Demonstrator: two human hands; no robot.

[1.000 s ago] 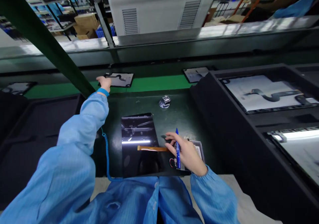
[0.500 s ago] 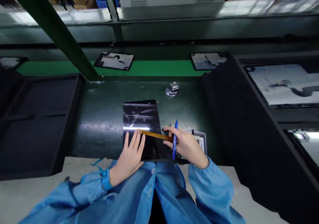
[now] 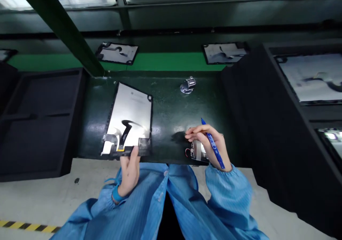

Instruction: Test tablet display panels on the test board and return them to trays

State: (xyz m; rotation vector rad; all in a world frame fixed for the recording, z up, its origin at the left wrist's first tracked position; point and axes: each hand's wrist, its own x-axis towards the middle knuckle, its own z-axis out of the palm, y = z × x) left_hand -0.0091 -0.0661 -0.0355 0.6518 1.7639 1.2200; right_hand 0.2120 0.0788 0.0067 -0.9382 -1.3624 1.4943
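My left hand (image 3: 129, 172) grips the near edge of a display panel (image 3: 133, 106), thumb on top and fingers beneath. The panel's silver back faces up, with a black ribbon cable (image 3: 125, 131) curving across it and a small yellow-orange strip (image 3: 120, 149) near the edge. In my right hand (image 3: 211, 140), a blue pen (image 3: 213, 144) lies slanted across the palm side of the thumb, its tip pointing away from me; the fingers are stretched to the left. Partly hidden under that hand is a small circuit unit (image 3: 197, 151) with a thin red wire.
A shiny metal piece on a round base (image 3: 188, 85) stands farther back on the dark bench (image 3: 165, 115). Two more panels (image 3: 117, 53) (image 3: 224, 53) lie on the green strip. Black trays (image 3: 40, 115) stand at left, and stacked black trays (image 3: 256, 101) rise at right.
The panel has been turned from its glossy dark face to its silver back and moved left. My right hand has left the orange ribbon, keeping the pen. The view has tilted down.
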